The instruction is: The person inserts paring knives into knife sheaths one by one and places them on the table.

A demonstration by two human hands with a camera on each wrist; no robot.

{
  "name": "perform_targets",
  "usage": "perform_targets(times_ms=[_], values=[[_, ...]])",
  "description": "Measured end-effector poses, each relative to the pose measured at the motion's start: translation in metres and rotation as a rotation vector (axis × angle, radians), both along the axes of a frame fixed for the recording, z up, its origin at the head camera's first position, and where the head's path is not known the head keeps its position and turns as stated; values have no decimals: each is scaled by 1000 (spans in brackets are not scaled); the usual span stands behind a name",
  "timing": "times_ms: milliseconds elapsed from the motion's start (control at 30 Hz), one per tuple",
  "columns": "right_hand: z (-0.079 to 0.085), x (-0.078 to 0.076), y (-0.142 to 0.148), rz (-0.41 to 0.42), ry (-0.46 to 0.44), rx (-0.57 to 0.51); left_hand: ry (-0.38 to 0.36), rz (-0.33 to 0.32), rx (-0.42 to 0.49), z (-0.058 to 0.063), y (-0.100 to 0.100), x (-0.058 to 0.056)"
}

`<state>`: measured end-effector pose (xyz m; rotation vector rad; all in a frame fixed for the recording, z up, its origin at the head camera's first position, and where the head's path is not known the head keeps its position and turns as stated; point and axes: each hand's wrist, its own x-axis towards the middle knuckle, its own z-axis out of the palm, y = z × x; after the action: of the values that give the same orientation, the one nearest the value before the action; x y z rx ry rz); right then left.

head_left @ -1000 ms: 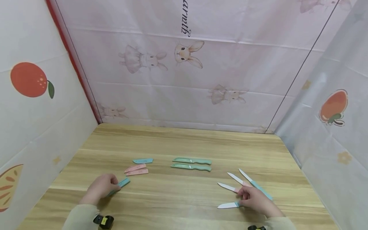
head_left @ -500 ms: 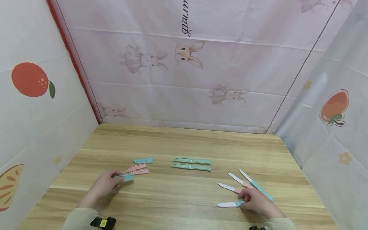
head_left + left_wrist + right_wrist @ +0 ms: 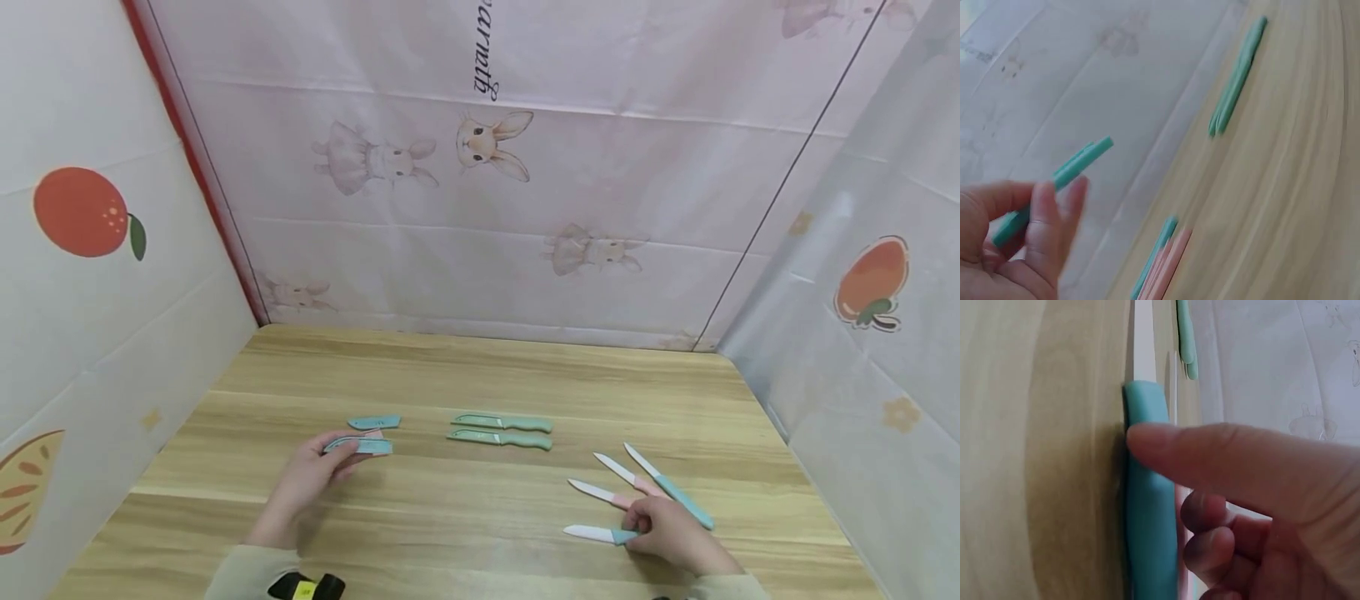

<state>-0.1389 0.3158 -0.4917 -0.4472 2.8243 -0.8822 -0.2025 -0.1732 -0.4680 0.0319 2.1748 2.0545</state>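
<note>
My left hand [image 3: 309,475] pinches a teal knife sheath [image 3: 375,447] between thumb and fingers. In the left wrist view that sheath is up off the table, its end jutting past the fingertips. Pink sheaths [image 3: 1171,265] lie beyond it, partly covered by it in the head view, beside another blue sheath [image 3: 375,422]. On the right, my right hand [image 3: 667,533] grips the teal handle [image 3: 1150,531] of a paring knife with a white blade [image 3: 588,532] pointing left. The thumb lies across the handle's front end; the other fingers curl at its far side.
Two pink-handled knives [image 3: 591,489] and a teal-handled knife [image 3: 682,498] lie just beyond my right hand, bare blades pointing left and away. Two green knives [image 3: 525,424] in green sheaths lie side by side mid-table. Printed sheets [image 3: 480,275] wall in the wooden table [image 3: 480,367].
My left hand has lifted the teal sheath and moved it right and away, over the pink sheaths, turning it level. The right hand has barely moved; its knife has swung slightly.
</note>
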Motion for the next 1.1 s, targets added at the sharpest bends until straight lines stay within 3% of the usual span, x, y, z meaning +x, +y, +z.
perform_targets(times_ms=[133, 233, 367, 533, 633, 933, 1100], values=[[-3, 0, 0, 18, 5, 13, -42, 11, 134, 0, 21, 4], [-3, 0, -1, 19, 26, -17, -51, -1, 151, -1, 36, 7], [0, 2, -5, 12, 65, -132, -46, -6, 147, -1, 55, 10], [6, 2, -14, -12, 55, -257, -75, -36, 241, -3, 74, 13], [10, 2, -21, -80, 33, -285, -77, -60, 300, -4, 85, 15], [18, 2, -45, -282, 53, -539, -55, -44, 363, -5, 112, 21], [21, -2, -55, -478, 24, -721, -40, -81, 375, -5, 121, 24]])
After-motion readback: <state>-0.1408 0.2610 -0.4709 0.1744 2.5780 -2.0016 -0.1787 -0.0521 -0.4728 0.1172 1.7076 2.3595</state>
